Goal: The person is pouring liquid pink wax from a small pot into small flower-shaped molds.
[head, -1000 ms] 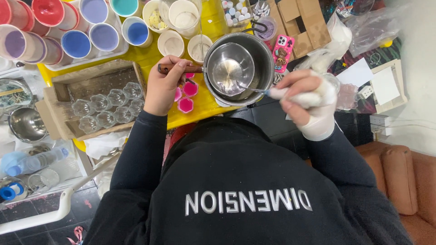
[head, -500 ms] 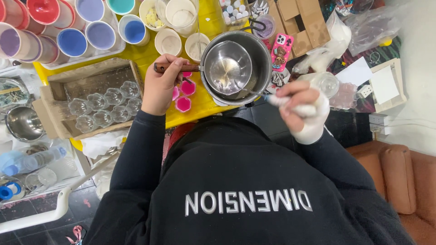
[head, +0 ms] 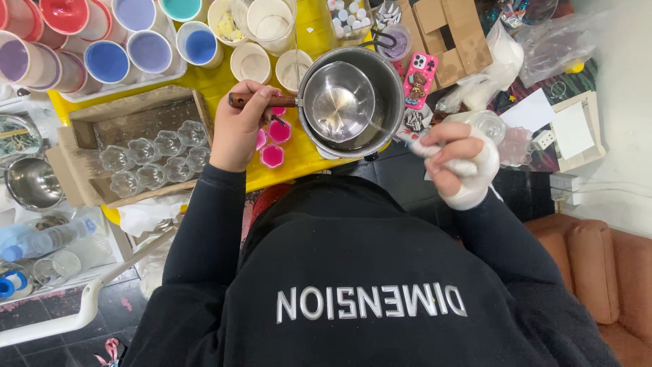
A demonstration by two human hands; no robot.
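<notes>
Top: a black long-sleeved sweatshirt covered the whole torso, with a soft fold of fabric, like a hood or collar, bunched near the neck.
Sleeves: both were black, snug and plain, and reached down to the wrists.
Marking: a line of pale grey block lettering ran across the chest and appeared mirrored in the head view.
Left hand [head: 238, 129]: it was bare, with no glove, ring or watch visible.
Right hand [head: 458, 163]: it was bare at the fingers; white cloth or tissue covered much of the palm and wrist.

Pot [head: 350, 102] on table [head: 224, 80] — moulds [head: 272, 143] beside it; cups [head: 149, 51] behind
</notes>
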